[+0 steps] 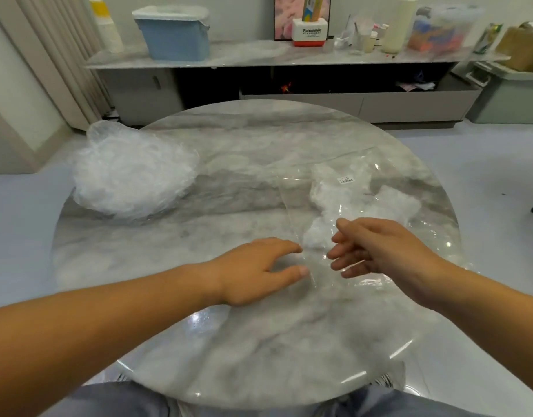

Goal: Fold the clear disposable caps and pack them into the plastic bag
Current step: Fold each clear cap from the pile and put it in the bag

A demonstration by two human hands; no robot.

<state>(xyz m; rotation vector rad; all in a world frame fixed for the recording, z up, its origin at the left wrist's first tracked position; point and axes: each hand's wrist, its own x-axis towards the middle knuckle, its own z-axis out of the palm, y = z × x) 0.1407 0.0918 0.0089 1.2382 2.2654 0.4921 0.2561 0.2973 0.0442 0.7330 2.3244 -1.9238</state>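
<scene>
Round marble table [229, 356]: I'd pull one cap off the fluffy pile of clear caps [132, 179] at 10 o'clock and press it flat before folding (thin film traps air). The plastic bag [364, 212] lies at 2 o'clock, with crumpled caps already inside. My left hand [253, 272] is spread open at its mouth, and my right hand [379, 251] is loosely curled and looks empty.

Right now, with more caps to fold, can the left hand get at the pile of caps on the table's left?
Probably yes. The left hand is open near the plastic bag, and only bare table lies between it and the pile of caps, though it would need a stretch.
</scene>
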